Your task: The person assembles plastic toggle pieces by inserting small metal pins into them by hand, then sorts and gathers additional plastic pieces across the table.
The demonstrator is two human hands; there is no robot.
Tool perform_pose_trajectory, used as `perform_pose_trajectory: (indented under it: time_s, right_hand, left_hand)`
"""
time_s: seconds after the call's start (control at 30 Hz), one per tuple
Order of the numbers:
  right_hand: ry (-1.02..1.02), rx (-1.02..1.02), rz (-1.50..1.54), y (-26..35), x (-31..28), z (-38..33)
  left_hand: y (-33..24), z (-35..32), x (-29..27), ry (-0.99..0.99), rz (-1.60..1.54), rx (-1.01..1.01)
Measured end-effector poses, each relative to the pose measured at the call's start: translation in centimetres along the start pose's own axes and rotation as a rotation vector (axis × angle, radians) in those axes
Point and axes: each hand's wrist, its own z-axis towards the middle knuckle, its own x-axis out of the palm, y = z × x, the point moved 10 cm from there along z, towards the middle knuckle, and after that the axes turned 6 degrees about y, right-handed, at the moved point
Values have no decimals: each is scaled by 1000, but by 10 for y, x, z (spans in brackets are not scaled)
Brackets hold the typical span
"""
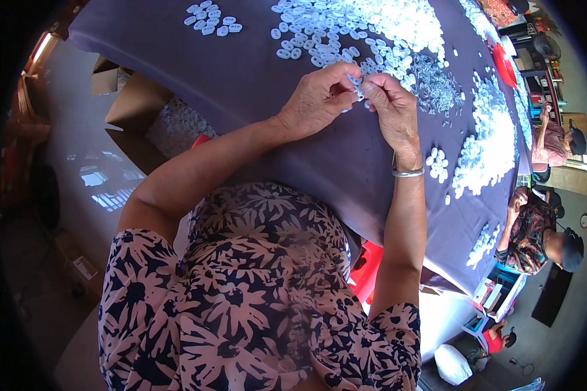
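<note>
Workpiece [354,81], a small pale part, sits between my two hands above the dark cloth [241,81], just beside the near edge of the spread of white oval pieces [323,49]. My left hand [319,98] has thumb and forefinger nearly closed, pinching the part from the left. My right hand [391,107] is closed, thumb against bent forefinger, gripping the other end; the exact contact is hidden. Two-sided support presumably steadies so small an item. The heap of tiny greyish parts [436,85] lies near my right hand, with a pile of white parts [486,143] farther right, apparently sorted by type within reach. One oval cluster [210,19] lies well apart at upper left, probably to prevent mixing.
</note>
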Motion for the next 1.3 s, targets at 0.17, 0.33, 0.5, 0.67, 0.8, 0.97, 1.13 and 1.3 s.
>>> perform_pose_trajectory:
  time_s: [0.17, 0.33, 0.5, 0.67, 0.8, 0.97, 1.13, 1.3]
  right_hand:
    - [13, -21, -17, 2, 3, 0]
    - [-9, -48, -60, 4, 2, -1]
    - [-60, -98, -227, 14, 2, -1]
    - [-117, -126, -332, 23, 6, -3]
    - [-163, -92, -415, 28, 10, -5]
    - [-187, -83, -357, 17, 7, -3]
    - [-128, -24, -222, 10, 0, -1]
    - [-167, 124, -4, 3, -17, -4]
  left_hand:
    - [-6, -1, -5, -65, -30, 68]
    - [-7, -1, -4, -56, -24, 58]
    - [-8, -3, -6, -65, -47, 44]
    - [-3, -3, -7, -70, -51, -46]
    - [-3, -5, -9, -99, -64, -70]
    - [-2, -3, -9, -98, -70, -94]
    - [-3, -2, -5, -62, -92, -99]
    - [-6, -1, -2, -37, -47, -53]
